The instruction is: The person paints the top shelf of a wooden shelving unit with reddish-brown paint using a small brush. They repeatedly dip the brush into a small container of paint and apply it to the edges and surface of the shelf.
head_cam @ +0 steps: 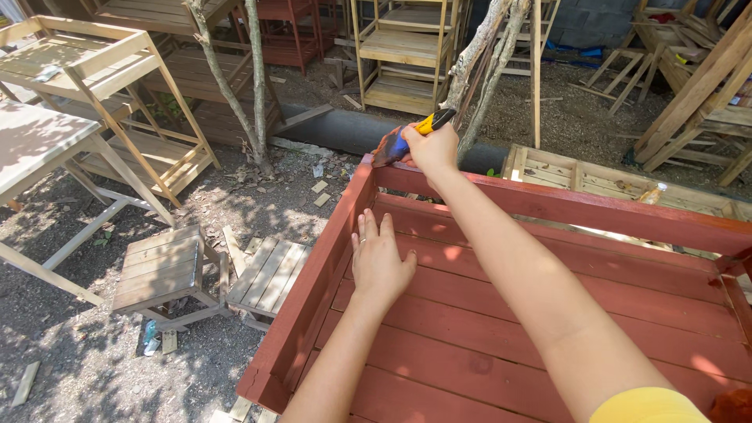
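Packages: none in view.
Labels: none to be seen on the wooden furniture or the tool.
Signs: none in the yard.
Screens: none.
Unclear: a small pale scrap [150,338] on the ground, near left; too small to tell what it is.

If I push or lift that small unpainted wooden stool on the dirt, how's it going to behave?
The stool looks rigid: solid slats on a wooden frame. It is probably light for its size, being small and open underneath. It seems to lean on uneven dirt, so a push may make it snag or tip rather than slide.
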Demonstrator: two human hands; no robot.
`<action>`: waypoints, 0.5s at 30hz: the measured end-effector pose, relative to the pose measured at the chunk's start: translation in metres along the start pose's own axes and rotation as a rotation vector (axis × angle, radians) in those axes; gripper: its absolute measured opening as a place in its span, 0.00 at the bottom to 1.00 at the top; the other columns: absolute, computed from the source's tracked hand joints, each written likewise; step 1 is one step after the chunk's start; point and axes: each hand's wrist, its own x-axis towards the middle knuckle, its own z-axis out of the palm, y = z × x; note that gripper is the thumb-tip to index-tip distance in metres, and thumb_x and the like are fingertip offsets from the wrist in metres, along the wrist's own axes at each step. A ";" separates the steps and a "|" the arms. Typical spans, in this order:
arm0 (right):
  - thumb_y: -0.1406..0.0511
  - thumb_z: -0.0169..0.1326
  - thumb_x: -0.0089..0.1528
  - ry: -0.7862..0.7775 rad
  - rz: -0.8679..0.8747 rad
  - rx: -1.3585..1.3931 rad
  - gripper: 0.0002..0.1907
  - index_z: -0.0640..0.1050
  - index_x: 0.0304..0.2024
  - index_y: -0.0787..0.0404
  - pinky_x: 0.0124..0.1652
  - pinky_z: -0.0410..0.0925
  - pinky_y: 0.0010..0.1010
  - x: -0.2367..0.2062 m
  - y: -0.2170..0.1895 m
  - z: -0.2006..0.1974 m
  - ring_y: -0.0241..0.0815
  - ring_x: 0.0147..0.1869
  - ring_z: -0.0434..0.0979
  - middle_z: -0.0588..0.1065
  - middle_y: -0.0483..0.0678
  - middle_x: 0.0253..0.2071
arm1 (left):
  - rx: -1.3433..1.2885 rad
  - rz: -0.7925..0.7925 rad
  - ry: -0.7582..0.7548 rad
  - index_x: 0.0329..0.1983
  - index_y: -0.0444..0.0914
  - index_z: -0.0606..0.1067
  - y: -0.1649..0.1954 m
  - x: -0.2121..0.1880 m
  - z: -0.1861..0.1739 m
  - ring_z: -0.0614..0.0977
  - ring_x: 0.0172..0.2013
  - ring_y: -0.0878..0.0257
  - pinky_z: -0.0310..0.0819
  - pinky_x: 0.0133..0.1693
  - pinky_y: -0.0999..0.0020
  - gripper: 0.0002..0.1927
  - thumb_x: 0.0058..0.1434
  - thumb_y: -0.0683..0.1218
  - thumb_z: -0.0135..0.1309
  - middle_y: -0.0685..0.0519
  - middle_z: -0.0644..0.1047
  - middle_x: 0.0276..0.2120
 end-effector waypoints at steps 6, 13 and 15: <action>0.69 0.62 0.56 0.067 0.011 -0.042 0.10 0.78 0.38 0.67 0.20 0.74 0.28 -0.004 0.004 -0.104 0.40 0.22 0.82 0.81 0.50 0.30 | -0.032 0.099 -0.051 0.71 0.31 0.58 0.051 0.000 0.030 0.51 0.74 0.41 0.46 0.69 0.46 0.46 0.53 0.51 0.65 0.31 0.51 0.72; 0.68 0.61 0.58 0.147 -0.018 -0.260 0.09 0.80 0.40 0.68 0.23 0.74 0.27 -0.018 0.012 -0.274 0.38 0.25 0.82 0.81 0.50 0.31 | -0.078 0.278 -0.110 0.70 0.30 0.59 0.132 -0.009 0.086 0.52 0.73 0.40 0.47 0.69 0.45 0.45 0.54 0.51 0.64 0.29 0.52 0.72; 0.68 0.62 0.58 0.191 -0.069 -0.345 0.10 0.80 0.40 0.69 0.24 0.74 0.28 -0.027 0.017 -0.319 0.38 0.26 0.83 0.80 0.52 0.30 | -0.096 0.318 -0.145 0.70 0.30 0.59 0.153 -0.013 0.102 0.52 0.73 0.40 0.47 0.69 0.45 0.45 0.54 0.51 0.64 0.29 0.52 0.72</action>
